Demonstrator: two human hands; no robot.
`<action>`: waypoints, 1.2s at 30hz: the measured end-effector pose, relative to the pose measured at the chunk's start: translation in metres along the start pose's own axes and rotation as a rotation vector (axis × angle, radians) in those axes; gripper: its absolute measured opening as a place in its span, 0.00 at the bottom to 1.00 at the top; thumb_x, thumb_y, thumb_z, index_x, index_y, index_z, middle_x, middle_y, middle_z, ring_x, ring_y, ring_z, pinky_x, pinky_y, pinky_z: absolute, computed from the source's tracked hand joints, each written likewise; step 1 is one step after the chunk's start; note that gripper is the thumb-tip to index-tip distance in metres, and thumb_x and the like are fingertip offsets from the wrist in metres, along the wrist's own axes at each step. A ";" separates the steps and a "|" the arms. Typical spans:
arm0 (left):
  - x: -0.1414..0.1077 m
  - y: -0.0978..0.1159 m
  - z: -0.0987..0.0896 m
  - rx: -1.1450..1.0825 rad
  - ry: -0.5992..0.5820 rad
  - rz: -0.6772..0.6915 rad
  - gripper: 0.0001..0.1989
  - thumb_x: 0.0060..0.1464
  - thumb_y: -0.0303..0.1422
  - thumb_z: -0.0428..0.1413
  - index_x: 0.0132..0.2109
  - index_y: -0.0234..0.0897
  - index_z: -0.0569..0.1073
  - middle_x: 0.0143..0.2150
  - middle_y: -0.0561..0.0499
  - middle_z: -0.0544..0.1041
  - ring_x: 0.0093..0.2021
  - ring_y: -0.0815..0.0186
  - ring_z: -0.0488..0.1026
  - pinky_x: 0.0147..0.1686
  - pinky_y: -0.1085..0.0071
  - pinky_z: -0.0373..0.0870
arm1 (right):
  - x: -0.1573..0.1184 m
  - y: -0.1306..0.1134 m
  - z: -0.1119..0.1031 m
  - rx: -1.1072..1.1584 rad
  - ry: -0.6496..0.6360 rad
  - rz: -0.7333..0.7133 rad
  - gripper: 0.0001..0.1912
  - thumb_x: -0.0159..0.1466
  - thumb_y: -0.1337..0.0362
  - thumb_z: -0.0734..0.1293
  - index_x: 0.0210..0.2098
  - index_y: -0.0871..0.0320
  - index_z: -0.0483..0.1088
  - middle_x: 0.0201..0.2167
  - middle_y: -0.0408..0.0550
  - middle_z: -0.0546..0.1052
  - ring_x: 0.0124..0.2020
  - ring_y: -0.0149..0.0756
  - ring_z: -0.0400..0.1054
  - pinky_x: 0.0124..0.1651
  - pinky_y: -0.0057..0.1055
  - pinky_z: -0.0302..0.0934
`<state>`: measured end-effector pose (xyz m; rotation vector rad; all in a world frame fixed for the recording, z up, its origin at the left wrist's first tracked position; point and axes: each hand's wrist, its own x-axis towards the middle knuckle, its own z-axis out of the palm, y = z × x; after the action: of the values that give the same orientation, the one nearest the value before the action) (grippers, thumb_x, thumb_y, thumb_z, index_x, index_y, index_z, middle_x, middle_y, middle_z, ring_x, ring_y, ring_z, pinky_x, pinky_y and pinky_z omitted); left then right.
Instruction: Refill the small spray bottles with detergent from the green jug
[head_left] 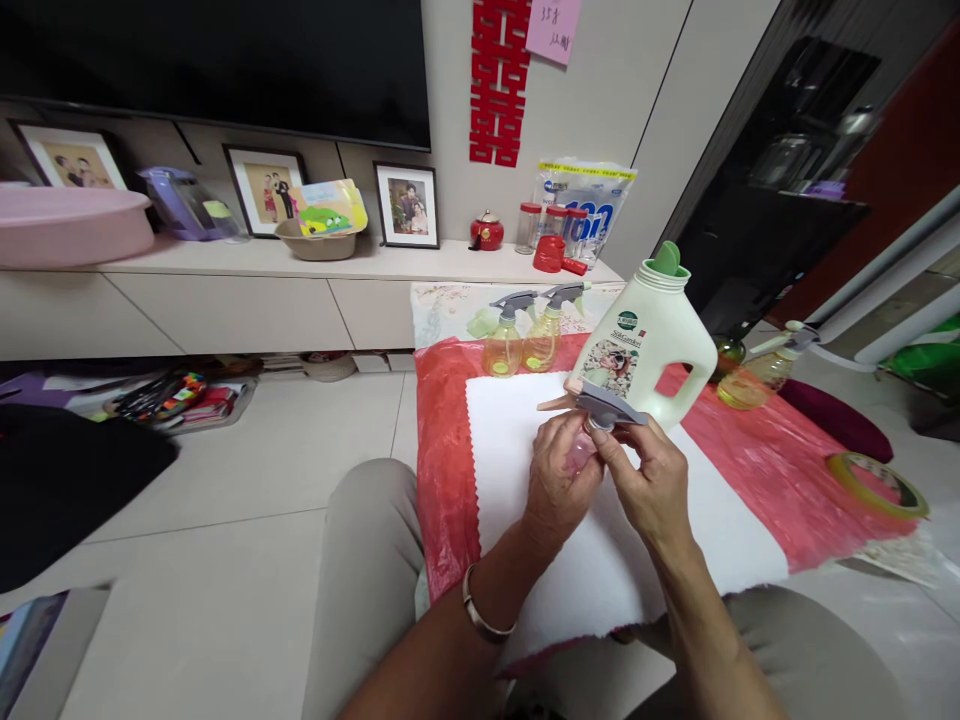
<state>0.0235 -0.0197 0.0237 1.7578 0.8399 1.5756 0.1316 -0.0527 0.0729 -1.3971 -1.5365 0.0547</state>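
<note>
My left hand [559,477] is wrapped around a small pink see-through spray bottle [580,452], mostly hidden by the fingers. At its neck, my right hand [651,480] grips the collar of the grey and peach trigger spray head [606,405], which sits on the bottle; how tightly it is fitted I cannot tell. Just behind my hands stands a large pale green detergent jug [675,335], its mouth uncapped with a green spout showing. Two yellowish spray bottles with grey triggers, a left one [502,350] and a right one [543,342], stand upright beyond the white cloth [517,450].
Red plastic sheeting [446,430] covers the table under the cloth. To the right are another yellow spray bottle [757,378] and a roll of tape [877,485]. A low cabinet [262,300] behind holds picture frames, a pink basin [71,225] and jars.
</note>
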 end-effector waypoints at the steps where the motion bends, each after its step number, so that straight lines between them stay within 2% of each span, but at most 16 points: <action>1: 0.000 0.000 0.001 -0.005 0.003 0.001 0.21 0.60 0.29 0.55 0.60 0.40 0.69 0.53 0.42 0.77 0.55 0.55 0.73 0.57 0.55 0.70 | 0.001 -0.001 0.000 -0.010 0.008 -0.008 0.13 0.69 0.55 0.66 0.39 0.59 0.74 0.35 0.45 0.74 0.35 0.31 0.71 0.40 0.30 0.67; 6: 0.001 -0.001 0.001 -0.036 0.020 -0.027 0.22 0.57 0.30 0.56 0.59 0.40 0.69 0.55 0.42 0.77 0.56 0.55 0.73 0.59 0.54 0.69 | 0.003 0.001 0.003 -0.086 0.058 -0.062 0.12 0.67 0.55 0.68 0.37 0.59 0.74 0.32 0.45 0.74 0.33 0.31 0.70 0.37 0.30 0.65; 10: 0.002 0.003 -0.004 -0.133 -0.017 -0.075 0.21 0.59 0.30 0.54 0.59 0.38 0.70 0.57 0.41 0.76 0.59 0.55 0.72 0.62 0.54 0.67 | 0.002 0.004 0.008 -0.091 0.090 -0.056 0.11 0.66 0.57 0.68 0.39 0.60 0.74 0.34 0.45 0.74 0.33 0.31 0.71 0.39 0.30 0.66; 14: 0.002 0.008 -0.010 -0.242 -0.048 -0.184 0.21 0.60 0.32 0.52 0.60 0.37 0.72 0.60 0.42 0.74 0.62 0.55 0.70 0.65 0.55 0.64 | 0.001 0.006 0.012 -0.080 0.122 -0.049 0.11 0.66 0.57 0.68 0.39 0.60 0.75 0.34 0.46 0.74 0.34 0.31 0.72 0.39 0.30 0.68; 17: 0.003 0.015 -0.013 -0.308 -0.044 -0.298 0.20 0.62 0.34 0.50 0.59 0.36 0.73 0.60 0.42 0.74 0.63 0.56 0.70 0.65 0.58 0.65 | 0.000 0.007 0.015 -0.080 0.143 -0.047 0.12 0.66 0.56 0.68 0.39 0.60 0.75 0.34 0.47 0.74 0.35 0.32 0.72 0.39 0.31 0.68; 22: 0.016 0.037 -0.012 -0.213 -0.014 -0.374 0.16 0.60 0.34 0.55 0.54 0.36 0.75 0.56 0.42 0.78 0.58 0.55 0.73 0.60 0.57 0.68 | -0.003 0.013 0.018 -0.088 0.184 -0.064 0.09 0.66 0.59 0.66 0.37 0.59 0.72 0.34 0.48 0.74 0.36 0.34 0.70 0.39 0.33 0.67; 27: 0.027 0.054 -0.010 -0.145 -0.073 -0.429 0.16 0.55 0.28 0.58 0.52 0.38 0.75 0.52 0.44 0.79 0.54 0.55 0.75 0.59 0.55 0.69 | -0.004 0.020 0.019 -0.086 0.196 -0.103 0.08 0.66 0.61 0.64 0.37 0.58 0.72 0.35 0.49 0.74 0.38 0.37 0.70 0.41 0.34 0.65; 32: 0.022 0.054 -0.011 -0.095 -0.078 -0.395 0.18 0.54 0.29 0.60 0.53 0.38 0.74 0.52 0.44 0.78 0.53 0.56 0.75 0.57 0.56 0.69 | -0.006 0.022 0.020 -0.063 0.200 -0.149 0.08 0.67 0.60 0.63 0.36 0.58 0.71 0.33 0.50 0.73 0.37 0.38 0.68 0.40 0.34 0.64; 36: 0.024 0.048 -0.004 -0.051 -0.007 -0.412 0.20 0.48 0.30 0.66 0.49 0.36 0.73 0.49 0.43 0.78 0.51 0.57 0.76 0.55 0.56 0.70 | -0.007 0.025 0.022 -0.043 0.188 -0.177 0.08 0.67 0.61 0.63 0.39 0.59 0.71 0.37 0.51 0.73 0.40 0.38 0.68 0.42 0.35 0.64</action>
<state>0.0238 -0.0296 0.0765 1.4399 1.0692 1.3033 0.1334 -0.0373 0.0428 -1.2562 -1.5041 -0.2133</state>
